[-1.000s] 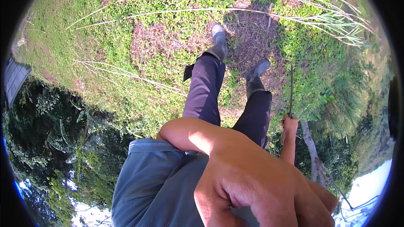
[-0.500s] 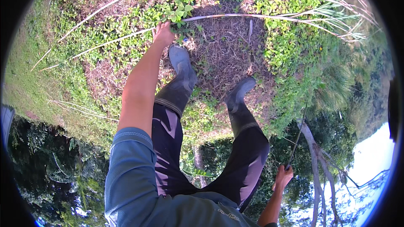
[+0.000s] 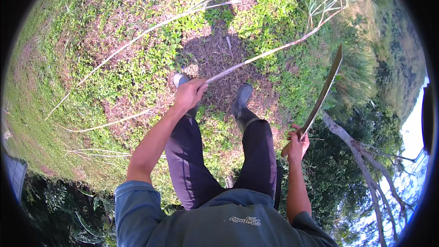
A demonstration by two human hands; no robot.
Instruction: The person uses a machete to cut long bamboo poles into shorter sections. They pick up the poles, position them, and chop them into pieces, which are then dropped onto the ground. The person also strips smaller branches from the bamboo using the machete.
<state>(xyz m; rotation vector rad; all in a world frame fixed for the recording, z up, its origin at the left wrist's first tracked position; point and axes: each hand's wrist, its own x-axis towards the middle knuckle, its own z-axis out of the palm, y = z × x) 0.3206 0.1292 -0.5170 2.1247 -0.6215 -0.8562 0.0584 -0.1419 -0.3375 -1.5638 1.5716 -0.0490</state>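
Note:
My left hand (image 3: 189, 93) is closed around a long pale reed stalk (image 3: 256, 58), gripping it partway along. The stalk slants up to the right, where it ends in green, grassy leaves (image 3: 315, 9); its thinner end trails down to the left. At my right side, my right hand (image 3: 297, 145) grips a machete (image 3: 322, 93) by its handle. The long blade points up and away to the right, apart from the stalk. Another pale stalk (image 3: 151, 28) lies on the ground beyond the held one.
My dark rubber boots (image 3: 241, 98) stand on dry litter and low green plants (image 3: 123, 50). Thin dry stems (image 3: 98, 151) lie at left. Tall grass (image 3: 359, 71) grows at right, beside a bare-branched tree trunk (image 3: 338, 129). A grey panel-like surface (image 3: 15, 174) shows at far left.
My left hand has lifted the stalk off the ground and drawn it nearer my body. The machete has come up and forward on the right, its blade now plainly visible.

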